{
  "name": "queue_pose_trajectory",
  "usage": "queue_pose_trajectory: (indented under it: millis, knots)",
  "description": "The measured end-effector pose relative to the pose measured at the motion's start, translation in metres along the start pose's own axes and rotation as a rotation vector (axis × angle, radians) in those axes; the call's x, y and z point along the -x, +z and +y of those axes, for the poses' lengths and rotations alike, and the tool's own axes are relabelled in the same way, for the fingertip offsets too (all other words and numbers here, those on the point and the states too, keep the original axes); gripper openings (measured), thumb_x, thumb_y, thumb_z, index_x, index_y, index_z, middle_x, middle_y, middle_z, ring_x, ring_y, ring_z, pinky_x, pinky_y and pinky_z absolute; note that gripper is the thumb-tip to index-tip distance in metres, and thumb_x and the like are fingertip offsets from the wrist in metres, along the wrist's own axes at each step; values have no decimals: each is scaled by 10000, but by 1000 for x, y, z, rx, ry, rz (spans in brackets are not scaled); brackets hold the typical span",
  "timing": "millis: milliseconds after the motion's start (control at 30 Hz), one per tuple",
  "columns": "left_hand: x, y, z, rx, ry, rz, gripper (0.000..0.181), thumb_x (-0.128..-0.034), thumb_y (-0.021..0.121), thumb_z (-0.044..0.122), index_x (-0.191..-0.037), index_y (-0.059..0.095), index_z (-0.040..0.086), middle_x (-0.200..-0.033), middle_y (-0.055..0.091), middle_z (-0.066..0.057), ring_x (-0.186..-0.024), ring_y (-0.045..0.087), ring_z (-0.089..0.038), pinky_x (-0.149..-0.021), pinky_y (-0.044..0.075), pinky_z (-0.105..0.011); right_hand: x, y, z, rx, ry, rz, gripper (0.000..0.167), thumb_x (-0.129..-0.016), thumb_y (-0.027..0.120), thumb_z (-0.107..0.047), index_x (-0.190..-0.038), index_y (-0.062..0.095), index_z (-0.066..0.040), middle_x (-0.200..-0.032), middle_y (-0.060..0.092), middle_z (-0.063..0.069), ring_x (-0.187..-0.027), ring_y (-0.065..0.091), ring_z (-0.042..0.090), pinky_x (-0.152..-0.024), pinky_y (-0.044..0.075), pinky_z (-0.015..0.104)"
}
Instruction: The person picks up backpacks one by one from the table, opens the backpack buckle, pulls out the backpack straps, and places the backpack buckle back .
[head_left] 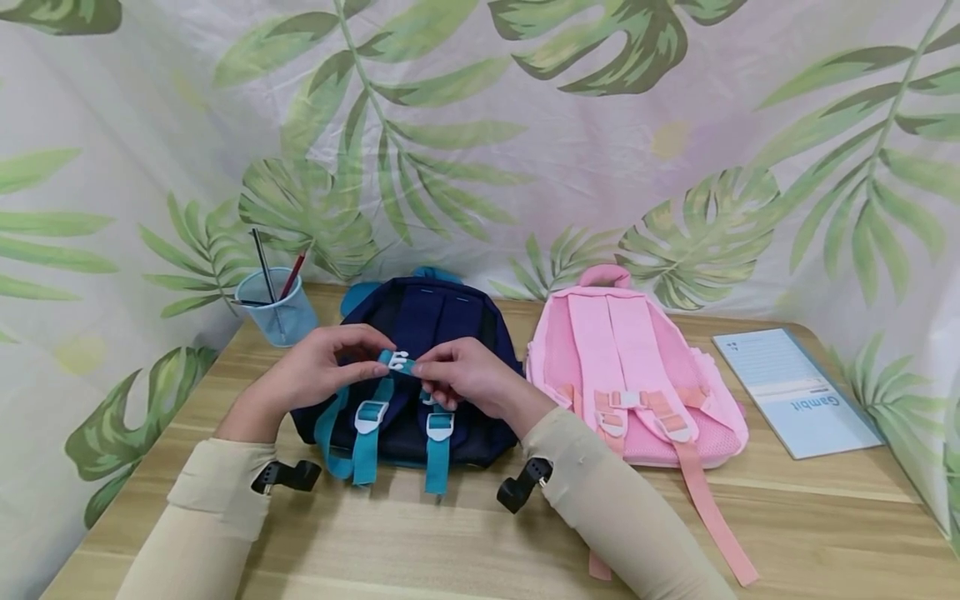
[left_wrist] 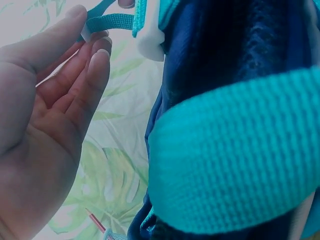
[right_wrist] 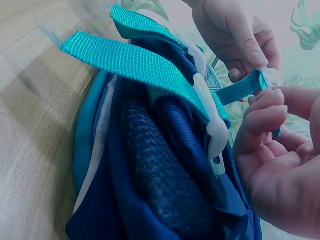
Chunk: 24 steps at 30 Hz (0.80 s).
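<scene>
Navy and turned strap-side outward, the backpack [head_left: 459, 323] sits on the counter [head_left: 397, 542], probably so the left hand [head_left: 328, 367] and right hand [head_left: 474, 375], pinching the teal chest strap [right_wrist: 240, 90] either side of its white buckle [head_left: 399, 360], can reach freely.

A white buckle [head_left: 399, 360] on teal webbing [right_wrist: 242, 90] fronts the navy backpack [head_left: 427, 321].

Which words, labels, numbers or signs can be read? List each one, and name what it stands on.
"Gambit": on the light blue notebook.
Smaller print and corner mark on that notebook: too small to read.
Navy backpack and pink backpack: no text visible.
</scene>
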<state>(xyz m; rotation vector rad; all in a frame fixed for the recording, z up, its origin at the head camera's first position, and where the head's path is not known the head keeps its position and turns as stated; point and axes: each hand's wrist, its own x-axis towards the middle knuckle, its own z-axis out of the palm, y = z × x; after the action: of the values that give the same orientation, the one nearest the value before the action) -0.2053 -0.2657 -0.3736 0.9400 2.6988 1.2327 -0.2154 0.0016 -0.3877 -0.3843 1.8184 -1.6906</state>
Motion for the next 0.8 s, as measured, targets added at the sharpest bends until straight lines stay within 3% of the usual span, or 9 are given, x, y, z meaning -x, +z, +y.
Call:
queue_pose_trajectory:
  millis: [233, 433, 800]
  knots:
    - [1, 0, 0, 2, -4, 9, 203, -1012, 754, 71, -1197, 771, 153, -1129, 760, 0, -958, 699, -96, -848, 614, -280, 0, -1, 3, -42, 22, 1, 244, -1100, 622, -130, -1191, 683, 88, -801, 676, 29, -573, 586, 98, -538, 503, 207]
    - [1, 1, -1, 14, -25, 6, 206, -1012, 760, 86, -1208, 763, 148, -1128, 754, -7, -960, 702, -105, -850, 607, -288, -1, 1, 3, -44, -19, -15, 231, -1111, 587, -88, -1201, 659, 112, -813, 679, 24, -603, 600, 103, -560, 507, 214]
    - [-1, 3, -3, -1, 35, -20, 215, -990, 780, 65, -1186, 765, 154, -1117, 754, 7, -939, 689, -95, -838, 601, -274, -2, 5, 2, -23, -60, -26, 225, -1119, 571, -105, -1189, 667, 86, -779, 633, 5, -609, 531, 110, -558, 465, 215]
